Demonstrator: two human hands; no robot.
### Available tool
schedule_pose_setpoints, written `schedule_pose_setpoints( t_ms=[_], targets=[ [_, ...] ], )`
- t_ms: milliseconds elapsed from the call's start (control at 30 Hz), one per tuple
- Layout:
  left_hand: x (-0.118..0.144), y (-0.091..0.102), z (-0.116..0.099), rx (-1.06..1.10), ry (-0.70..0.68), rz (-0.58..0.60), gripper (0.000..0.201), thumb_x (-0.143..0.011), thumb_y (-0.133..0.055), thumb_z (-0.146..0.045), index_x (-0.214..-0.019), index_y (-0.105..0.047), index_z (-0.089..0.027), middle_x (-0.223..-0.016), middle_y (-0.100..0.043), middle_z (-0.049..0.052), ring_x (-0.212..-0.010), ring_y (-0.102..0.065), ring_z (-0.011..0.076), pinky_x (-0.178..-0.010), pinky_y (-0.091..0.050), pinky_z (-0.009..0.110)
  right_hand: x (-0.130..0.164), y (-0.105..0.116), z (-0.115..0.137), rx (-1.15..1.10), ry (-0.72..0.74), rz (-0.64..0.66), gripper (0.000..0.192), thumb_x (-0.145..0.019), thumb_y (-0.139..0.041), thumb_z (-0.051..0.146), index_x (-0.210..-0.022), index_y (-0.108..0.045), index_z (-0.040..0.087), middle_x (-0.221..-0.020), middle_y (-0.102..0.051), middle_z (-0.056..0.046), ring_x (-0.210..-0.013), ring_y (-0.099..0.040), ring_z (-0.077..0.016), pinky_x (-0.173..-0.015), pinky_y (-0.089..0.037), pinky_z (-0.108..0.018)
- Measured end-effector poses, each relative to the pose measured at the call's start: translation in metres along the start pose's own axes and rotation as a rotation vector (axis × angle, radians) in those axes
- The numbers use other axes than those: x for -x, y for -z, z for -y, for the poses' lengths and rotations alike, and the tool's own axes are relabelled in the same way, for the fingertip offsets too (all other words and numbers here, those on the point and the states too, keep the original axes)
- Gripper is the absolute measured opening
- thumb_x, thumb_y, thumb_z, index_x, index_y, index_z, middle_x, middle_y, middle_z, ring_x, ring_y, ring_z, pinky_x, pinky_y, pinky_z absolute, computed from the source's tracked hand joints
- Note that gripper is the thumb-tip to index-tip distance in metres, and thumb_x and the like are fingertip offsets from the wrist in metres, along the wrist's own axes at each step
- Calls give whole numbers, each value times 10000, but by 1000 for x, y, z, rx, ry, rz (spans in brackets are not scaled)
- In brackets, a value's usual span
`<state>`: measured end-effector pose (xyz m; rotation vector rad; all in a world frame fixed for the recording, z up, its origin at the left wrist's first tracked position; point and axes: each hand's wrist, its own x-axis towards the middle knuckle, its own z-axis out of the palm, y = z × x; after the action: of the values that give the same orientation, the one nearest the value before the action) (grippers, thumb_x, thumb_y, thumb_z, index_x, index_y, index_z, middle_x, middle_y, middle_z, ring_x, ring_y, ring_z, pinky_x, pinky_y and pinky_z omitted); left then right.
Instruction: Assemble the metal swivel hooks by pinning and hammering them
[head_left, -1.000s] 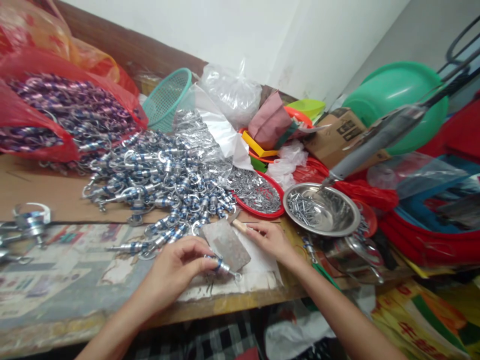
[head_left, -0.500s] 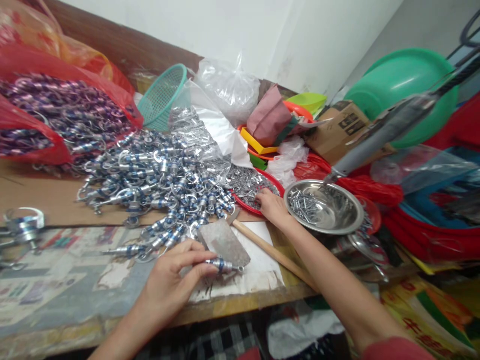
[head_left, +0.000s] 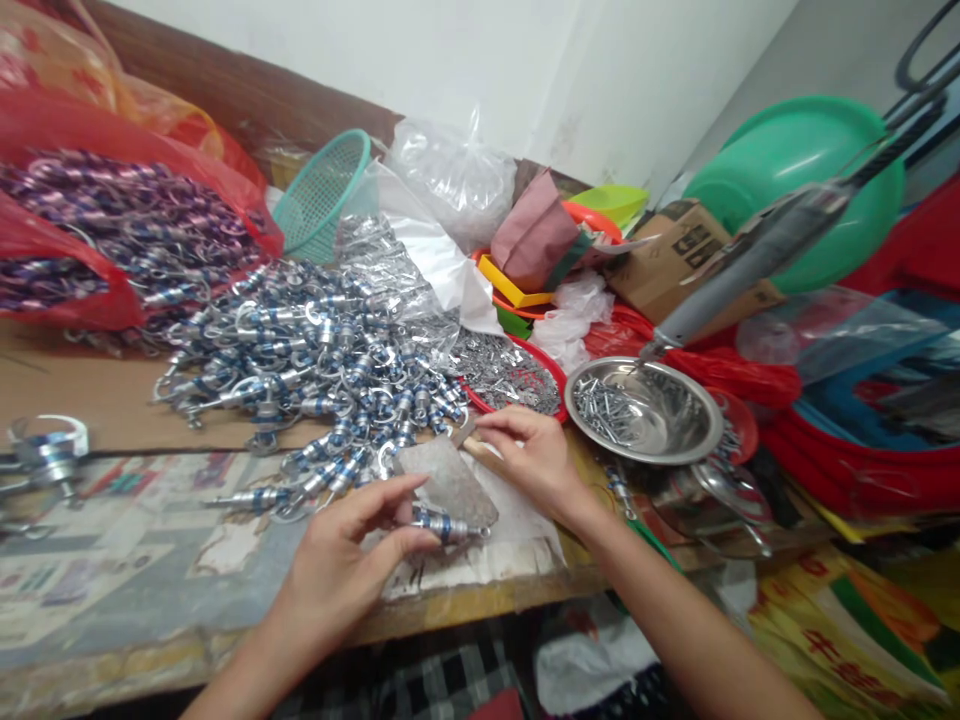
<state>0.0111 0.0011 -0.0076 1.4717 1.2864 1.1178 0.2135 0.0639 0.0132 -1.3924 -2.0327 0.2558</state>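
Observation:
My left hand (head_left: pixel 352 545) holds a silver and blue metal fitting (head_left: pixel 450 527) with a small eye at its end, by the near edge of a worn metal block (head_left: pixel 450 478). The index finger is lifted off it, while the thumb stays against it. My right hand (head_left: pixel 532 460) is closed around the wooden handle of a hammer (head_left: pixel 484 455), close to its head, beside the block. Most of the handle is hidden under the hand and forearm. Left of and behind the block lies a heap of similar fittings (head_left: pixel 322 350), many with curved hooks.
A red tray (head_left: pixel 561 375) of small metal pieces lies behind my right hand. To its right stands a steel bowl (head_left: pixel 686 450) of pins, with a grey tool shaft (head_left: pixel 720 285) slanting above. A red bag (head_left: pixel 262 235) of purple fittings is at left.
My right hand has left the red tray, come towards me and left, and taken hold of the hammer near its head. My left hand's index finger has lifted from the fitting.

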Motion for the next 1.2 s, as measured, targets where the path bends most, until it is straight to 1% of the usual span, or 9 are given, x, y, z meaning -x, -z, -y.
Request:
schedule_pose_setpoints(
  t_ms=[133,267,467,567,633,700,867,1000,1200],
  targets=[
    [-1,0,0,6,-56,-29,351,-621,-703,-198,-972,-704,-182,-618,-641,-27,-576,-586,139,-597,-475,248,28,-5,43,-413,155,74,171,-755,-565,89,-828,-689,179,-768,-707,-11,-694,-643,-118,-655,-510,-221],
    [-2,3,-5,-50,-144,-19,279,-613,-709,-185,-890,-742,-197,-614,-674,-6,-582,-604,148,-601,-477,245,40,-5,53,-468,152,48,165,-737,-572,74,-820,-673,175,-780,-706,-12,-701,-646,-115,-665,-514,-210],
    [2,7,-8,-42,-171,83,154,-674,-664,-183,-763,-766,-256,-705,-715,14,-659,-641,153,-612,-476,218,44,-1,54,-409,248,-11,123,-773,-564,97,-814,-649,177,-744,-696,-25,-677,-641,-129,-649,-515,-242],
    [3,9,-9,-4,-126,83,132,-679,-663,-201,-729,-765,-269,-684,-705,3,-645,-634,146,-593,-471,211,50,0,55,-374,249,-13,120,-783,-600,171,-902,-617,167,-792,-686,-43,-715,-639,-142,-657,-527,-249],
    [3,10,-11,28,-79,76,102,-678,-668,-216,-696,-758,-260,-694,-711,2,-664,-637,151,-612,-475,215,55,0,53,-322,334,-5,220,-780,-619,197,-991,-578,150,-867,-673,-75,-797,-635,-160,-704,-534,-272],
    [2,12,-14,19,-62,79,78,-683,-666,-227,-679,-742,-245,-700,-712,1,-678,-636,154,-636,-473,224,58,-1,49,-228,475,-15,217,-795,-590,146,-1012,-572,140,-920,-663,-97,-843,-626,-165,-718,-534,-277],
    [2,13,-23,-109,-157,95,104,-742,-618,-248,-674,-695,-233,-700,-659,-12,-679,-603,142,-635,-443,225,57,1,43,-62,705,-99,192,-844,-479,79,-976,-615,110,-938,-672,-124,-838,-631,-170,-654,-532,-272],
    [3,13,-26,-150,-227,56,127,-763,-596,-250,-678,-688,-236,-762,-668,-2,-740,-612,156,-690,-452,231,55,7,44,-23,750,-93,208,-858,-462,88,-987,-625,78,-968,-673,-158,-923,-625,-205,-705,-544,-312],
    [6,11,-25,-172,-229,31,122,-751,-606,-260,-679,-703,-239,-792,-720,19,-769,-639,193,-760,-470,276,54,13,45,-3,806,-68,202,-851,-475,79,-960,-642,46,-974,-679,-181,-973,-619,-231,-766,-547,-332]
  ],
)
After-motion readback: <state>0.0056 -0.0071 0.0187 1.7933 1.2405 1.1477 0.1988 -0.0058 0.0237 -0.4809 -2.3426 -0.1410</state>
